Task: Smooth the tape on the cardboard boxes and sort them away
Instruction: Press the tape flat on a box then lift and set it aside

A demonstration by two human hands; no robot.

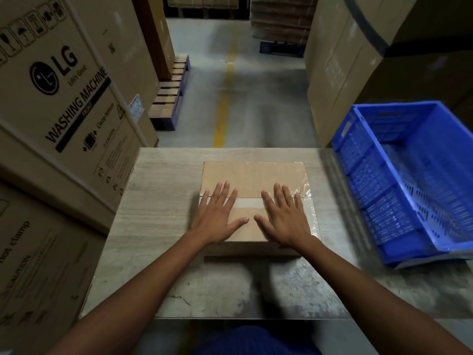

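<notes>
A head-worn camera looks down at a flat cardboard box [253,175] lying near the middle of a pale wood-grain tabletop [158,201]. Both of the person's hands rest palm down on the near half of the box lid, fingers straight and spread, pinching nothing. The left hand [217,216] covers the lid's left side and the right hand [284,216] its right side, with their thumbs pointing toward each other and nearly meeting. A paler strip runs along the seam between the hands.

Clear packing tape [305,192] glints along the right edge of the box, where it looks crinkled and partly lifted beside the right fingertips.

The step in hand appears to be smoothing the tape. To do it well, the palms would likely press firmly and sweep outward from the centre seam toward the edges, pushing air and wrinkles ahead of them. The puckered right edge probably needs the most care: the right fingers could flatten it over the corner and down the side wall while the left hand steadies the box against sliding.

A blue ventilated plastic crate [371,175] sits tilted just beyond the tabletop's right edge, a likely place for finished boxes. Large washing machine cartons [64,98] stand stacked at the left.
</notes>
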